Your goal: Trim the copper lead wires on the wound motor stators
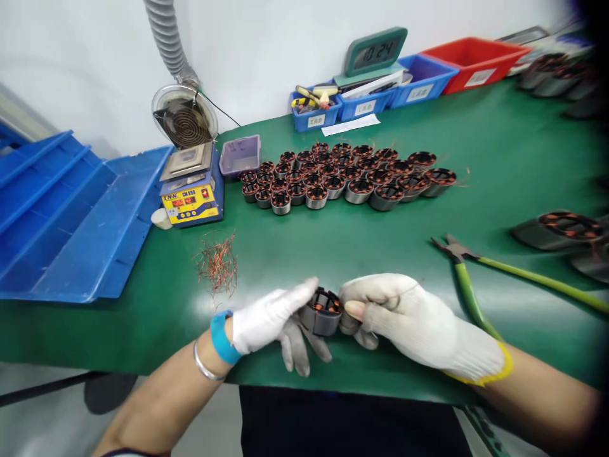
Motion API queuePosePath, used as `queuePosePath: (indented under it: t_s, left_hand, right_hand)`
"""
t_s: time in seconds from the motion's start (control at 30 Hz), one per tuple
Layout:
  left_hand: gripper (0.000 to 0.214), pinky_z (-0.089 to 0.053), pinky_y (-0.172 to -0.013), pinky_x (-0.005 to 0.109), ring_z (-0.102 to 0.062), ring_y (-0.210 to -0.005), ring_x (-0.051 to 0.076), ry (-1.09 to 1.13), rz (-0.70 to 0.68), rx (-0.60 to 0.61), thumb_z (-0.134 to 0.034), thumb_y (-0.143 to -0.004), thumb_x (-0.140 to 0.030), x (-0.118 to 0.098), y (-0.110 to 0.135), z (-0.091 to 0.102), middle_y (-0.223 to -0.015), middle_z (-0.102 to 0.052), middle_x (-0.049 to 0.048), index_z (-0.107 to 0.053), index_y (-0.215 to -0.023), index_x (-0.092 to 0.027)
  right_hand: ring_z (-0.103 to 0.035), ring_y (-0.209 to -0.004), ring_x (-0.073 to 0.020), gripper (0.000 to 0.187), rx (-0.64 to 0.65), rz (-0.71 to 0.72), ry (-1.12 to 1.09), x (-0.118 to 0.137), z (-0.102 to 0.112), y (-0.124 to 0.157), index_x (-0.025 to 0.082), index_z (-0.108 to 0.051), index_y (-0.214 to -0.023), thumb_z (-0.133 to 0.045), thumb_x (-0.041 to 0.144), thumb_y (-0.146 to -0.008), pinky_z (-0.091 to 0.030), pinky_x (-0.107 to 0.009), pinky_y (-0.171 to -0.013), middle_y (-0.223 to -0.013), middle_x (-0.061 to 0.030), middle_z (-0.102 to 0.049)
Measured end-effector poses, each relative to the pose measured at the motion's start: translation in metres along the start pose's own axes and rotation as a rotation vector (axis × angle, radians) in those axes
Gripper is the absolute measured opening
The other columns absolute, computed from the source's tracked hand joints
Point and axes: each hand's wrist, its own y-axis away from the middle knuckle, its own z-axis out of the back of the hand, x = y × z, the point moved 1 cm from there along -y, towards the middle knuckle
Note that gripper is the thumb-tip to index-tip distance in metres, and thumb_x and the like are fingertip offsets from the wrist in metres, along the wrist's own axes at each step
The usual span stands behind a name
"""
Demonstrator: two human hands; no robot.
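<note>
While both gloved hands clasp it, the stator (pixel 322 312) sits at the near edge of the green table (pixel 333 254), copper windings up; whether it rests on the top I cannot tell. The left hand (pixel 271 320) wraps its left side, thumb over the rim and fingers curled below. The right hand (pixel 419 327) pinches its right side. Just beyond the left hand lies a heap of wire clippings (pixel 216 263). Green-handled cutters (pixel 464 279) lie right of the right hand. Farther back, more stators (pixel 347 178) stand in rows, with a purple tray (pixel 240 155) and a solder pot (pixel 190 190) to their left. Blue bins (pixel 366 101) and a clock (pixel 375 51) line the wall.
</note>
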Motion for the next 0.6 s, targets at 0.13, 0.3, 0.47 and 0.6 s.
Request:
queuePosePath:
  t_s: [0.13,0.3,0.47,0.6]
  left_hand:
    - [0.056,-0.044,-0.039,0.018,-0.060,-0.048,0.012,0.029,-0.224,-0.158,-0.069,-0.080,-0.053,-0.005,0.005,-0.008,-0.077,-0.064,0.0041,-0.049,-0.117,-0.016]
    - [0.030,-0.055,-0.086,0.042,-0.067,-0.088,0.021,-0.477,-0.832,-0.290,-0.081,-0.067,-0.035,-0.011,0.019,-0.024,-0.099,-0.066,0.0068,-0.059,-0.083,-0.022]
    - [0.055,-0.056,-0.086,0.043,-0.068,-0.083,0.023,-0.391,-0.695,-0.421,-0.065,-0.072,-0.072,-0.008,0.019,-0.016,-0.090,-0.070,0.0100,-0.049,-0.059,-0.021]
    - [0.080,-0.057,-0.051,0.037,-0.066,-0.055,0.022,-0.117,-0.230,-0.185,-0.019,-0.085,-0.083,-0.001,0.004,-0.003,-0.067,-0.065,0.0111,-0.060,-0.086,-0.013]
  right_hand:
    - [-0.052,-0.040,-0.0080,0.046,-0.002,-0.045,-0.131,-0.001,-0.001,-0.003,0.012,-0.064,-0.065,-0.079,0.055,-0.068,-0.041,-0.019,-0.040,-0.058,-0.0036,-0.062]
    - [-0.052,-0.036,-0.0082,0.046,0.093,-0.050,-0.304,-0.005,-0.001,-0.003,0.013,-0.063,-0.065,-0.080,0.055,-0.069,-0.038,-0.017,-0.035,-0.056,-0.0034,-0.063]
    - [-0.052,-0.038,-0.0074,0.046,0.141,0.003,-0.263,-0.007,0.000,0.000,0.012,-0.064,-0.066,-0.076,0.056,-0.074,-0.037,-0.016,-0.036,-0.058,-0.0049,-0.064]
    - [-0.053,-0.040,-0.0078,0.048,0.062,-0.003,-0.173,-0.005,0.000,-0.002,0.011,-0.064,-0.067,-0.075,0.058,-0.074,-0.039,-0.017,-0.038,-0.059,-0.0056,-0.064]
